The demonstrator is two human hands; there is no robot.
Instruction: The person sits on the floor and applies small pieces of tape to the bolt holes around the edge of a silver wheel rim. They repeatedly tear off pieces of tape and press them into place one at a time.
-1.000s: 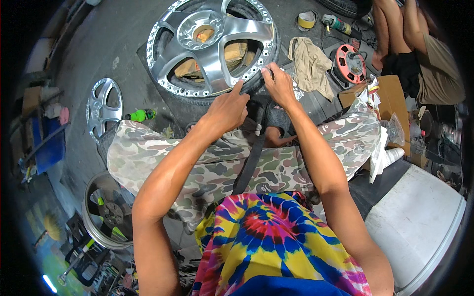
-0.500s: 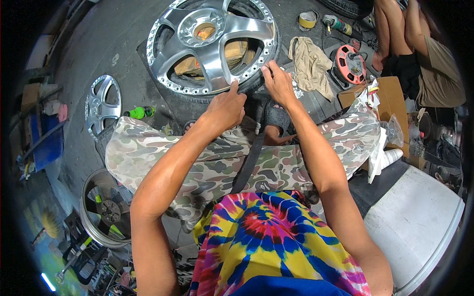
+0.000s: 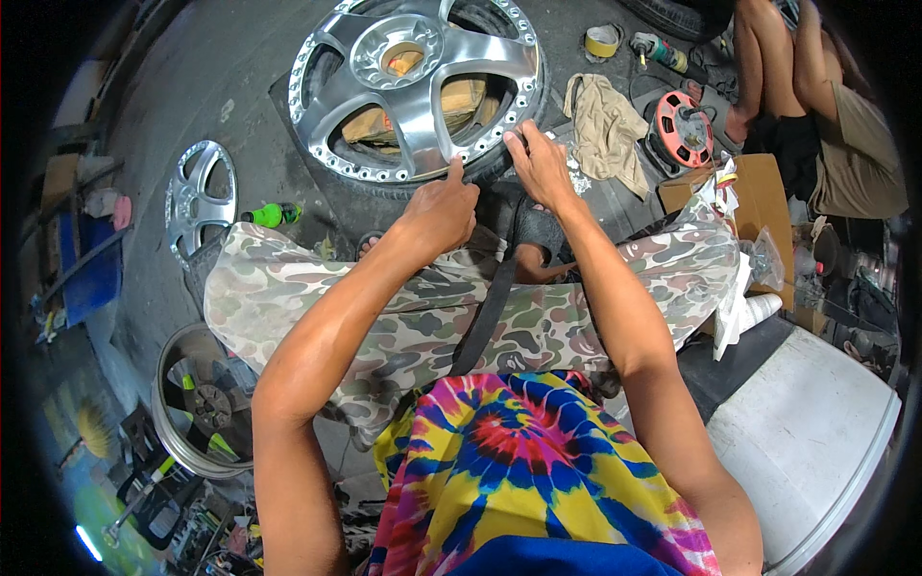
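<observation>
A polished silver wheel face [image 3: 415, 115] with broad spokes and a ring of bolt holes lies on a black tire [image 3: 370, 187] in front of me. A thin yellowish strip runs along its near edge. My left hand [image 3: 442, 209] is at that edge, its index finger stretched onto the rim and the other fingers curled under; anything inside them is hidden. Farther right on the same edge, my right hand [image 3: 541, 168] has thumb and fingers drawn together at the rim. What they pinch is too small to make out.
Left are a second wheel face [image 3: 202, 202], a green bottle [image 3: 272, 215] and a grey wheel barrel [image 3: 171, 422]. Right are a beige cloth [image 3: 605, 130], tape roll [image 3: 602, 40], angle grinder [image 3: 663, 50], orange cable reel [image 3: 682, 130] and cardboard box [image 3: 759, 192]. Another person's legs [image 3: 768, 67] are far right.
My right thumb and fingertips have shifted slightly left along the rim edge. My left hand keeps its place, with the index finger on the rim.
</observation>
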